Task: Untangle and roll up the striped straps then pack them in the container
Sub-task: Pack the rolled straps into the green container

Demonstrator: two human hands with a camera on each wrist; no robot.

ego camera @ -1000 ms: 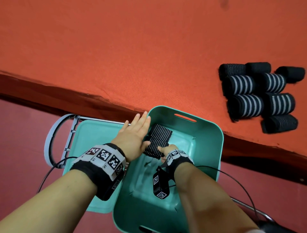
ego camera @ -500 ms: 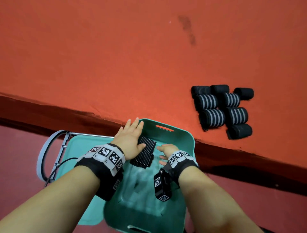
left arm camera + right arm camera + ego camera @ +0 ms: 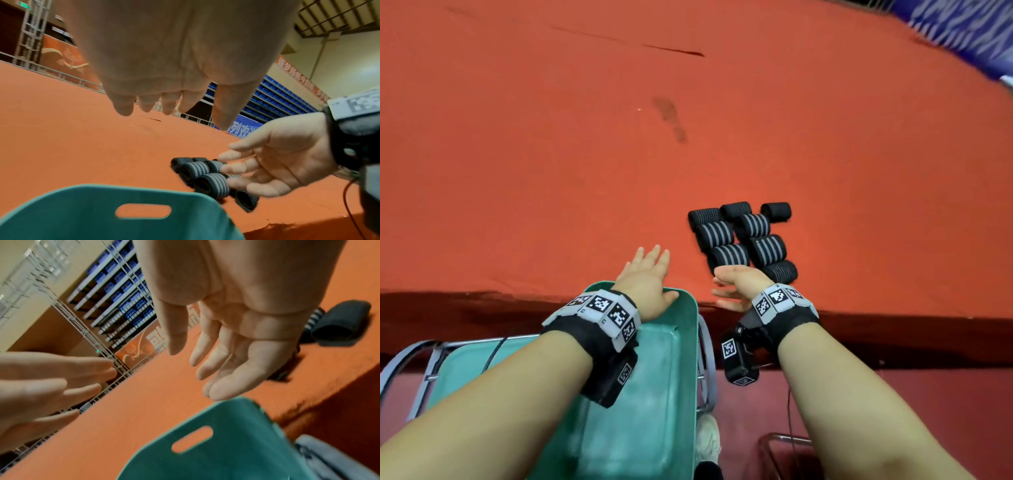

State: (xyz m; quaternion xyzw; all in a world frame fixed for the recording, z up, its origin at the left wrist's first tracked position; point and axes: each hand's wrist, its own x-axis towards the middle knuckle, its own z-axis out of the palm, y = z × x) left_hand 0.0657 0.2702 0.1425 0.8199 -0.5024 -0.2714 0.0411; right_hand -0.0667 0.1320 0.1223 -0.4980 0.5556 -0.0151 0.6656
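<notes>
Several rolled black straps with grey stripes (image 3: 739,236) lie packed together on the orange table. The teal container (image 3: 671,377) stands below the table's front edge; my left arm covers most of its inside and no strap shows in it. My left hand (image 3: 647,270) is flat, fingers straight, over the container's far rim and the table edge, holding nothing. Just in front of the nearest rolls, my right hand (image 3: 732,287) is empty, palm turned left. The left wrist view shows the rolls (image 3: 205,175) behind the right hand's fingers (image 3: 242,167) and the container's handle wall (image 3: 82,203).
A second teal tray (image 3: 465,370) sits on a metal-framed stand left of the container. The table's dark front edge (image 3: 482,308) runs across the view. A blue banner (image 3: 962,27) lies beyond the far right corner. A white shoe (image 3: 707,438) shows below.
Both hands have come up out of the container, leaving the striped strap they held inside. They have moved forward to the table edge, the right one toward the rolls.
</notes>
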